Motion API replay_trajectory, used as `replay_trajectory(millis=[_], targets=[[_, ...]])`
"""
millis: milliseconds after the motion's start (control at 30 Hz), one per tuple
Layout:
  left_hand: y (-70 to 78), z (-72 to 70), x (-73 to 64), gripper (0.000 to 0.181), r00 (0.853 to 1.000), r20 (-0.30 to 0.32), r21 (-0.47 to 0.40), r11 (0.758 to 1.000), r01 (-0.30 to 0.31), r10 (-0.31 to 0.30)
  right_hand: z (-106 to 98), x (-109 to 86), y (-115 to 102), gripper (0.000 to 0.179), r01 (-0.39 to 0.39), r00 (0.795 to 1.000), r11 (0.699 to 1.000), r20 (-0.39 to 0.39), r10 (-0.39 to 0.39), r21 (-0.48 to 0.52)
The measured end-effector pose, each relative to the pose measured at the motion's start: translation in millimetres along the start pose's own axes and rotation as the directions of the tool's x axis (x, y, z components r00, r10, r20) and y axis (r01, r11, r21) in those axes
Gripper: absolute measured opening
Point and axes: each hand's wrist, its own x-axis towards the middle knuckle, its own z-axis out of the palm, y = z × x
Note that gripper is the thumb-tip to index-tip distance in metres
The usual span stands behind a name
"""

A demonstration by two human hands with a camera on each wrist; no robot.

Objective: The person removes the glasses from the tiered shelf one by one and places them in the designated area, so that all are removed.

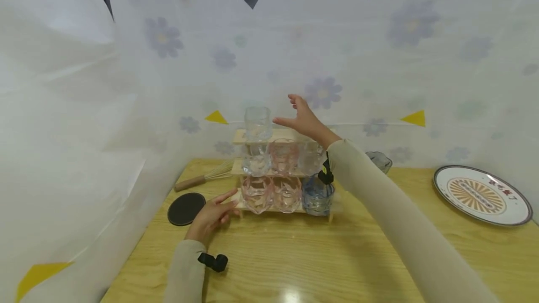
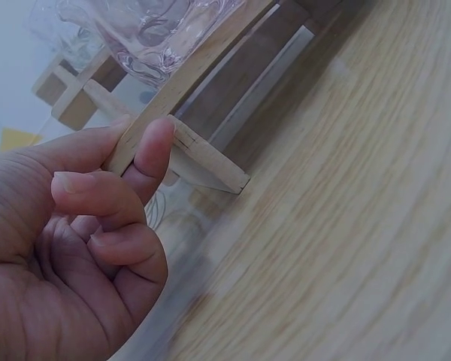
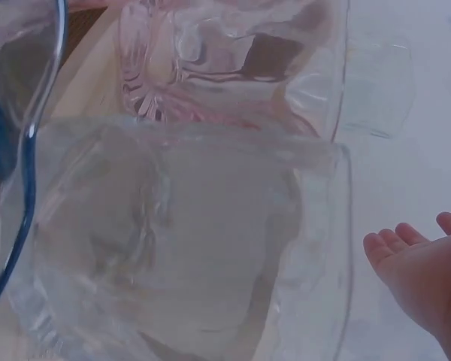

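Left hand (image 1: 214,213) pinches pale wooden 3-tier rack (image 1: 288,135) at lower left end; clear cylindrical glass tumbler (image 1: 258,124) sits top left, likely stiff, slippery, fragile, best gripped round sidewall; right hand (image 1: 304,119) empty, thumb-finger gap wide, near it

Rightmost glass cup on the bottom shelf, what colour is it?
Translucent blue glass cup, clearest in the head view.

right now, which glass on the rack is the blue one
The blue glass at the right end of the bottom shelf; the pink glasses and clear glasses lack its colour.
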Motion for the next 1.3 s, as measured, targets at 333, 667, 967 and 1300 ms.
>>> replay_trajectory(millis=[333,667,967,1300], targets=[[-2.5,-0.1,-3.8,0.053,1.000,-0.012,-0.003,1.000,-0.009,0.009,24,15.4,-15,0.101,-0.020,0.994,1.000,0.110,0.020,-0.005],[2.5,2.6,-3.6,0.051,1.000,-0.028,0.001,1.000,-0.006,0.006,37,25.9,-20,0.102,-0.075,0.985,0.997,0.154,0.073,0.008],[5.2,13.3,-2.0,0.050,1.000,-0.003,-0.005,1.000,-0.003,0.002,38,26.5,-17,0.093,-0.112,0.984,0.991,0.144,0.101,0.070],[-0.2,12.4,0.8,0.050,1.000,0.013,-0.017,1.000,0.003,-0.003,43,23.8,-14,0.088,-0.103,0.993,0.993,0.063,0.099,0.063]])
